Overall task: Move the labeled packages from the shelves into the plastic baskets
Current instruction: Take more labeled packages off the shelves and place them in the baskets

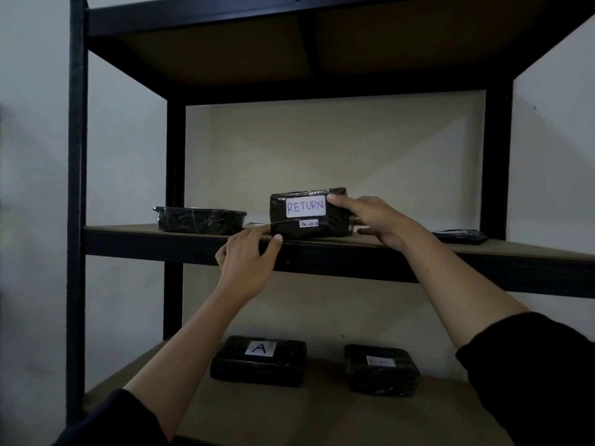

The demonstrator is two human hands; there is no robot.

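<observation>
Task progress: early to middle, as far as can be judged. No plastic basket is in view, so nothing can be confirmed as delivered. Four wrapped packages are seen on the black shelving unit [77,188], and a fifth dark item is only partly visible.

Upper shelf [322,249], left to right: a low black tray-shaped package [201,219] lies at 9 o'clock of the taller one, its label not visible. The RETURN package [309,212] stands at the front edge of the board, label facing out, a small date sticker beneath it. A flat dark item [460,236] lies at 3 o'clock, well apart; whether it is labeled cannot be told.

Lower shelf [322,407]: the package marked A [258,360] lies at 7 o'clock of the RETURN package, and a second package [382,370] with an unreadable label lies just beside it to the right. Both are untouched.

Left hand [246,263]: raised from below, forearm angled up, thumb and fingertips touching the lower left corner of the RETURN package at the shelf edge. The grip is loose, not closed round it.

Right hand [375,218]: reaching in from 4 o'clock, thumb pressed on the front upper right corner, fingers running behind the right side, largely hidden. This grip appears closed on the package.

The package is not lifted; it rests on the board.
</observation>
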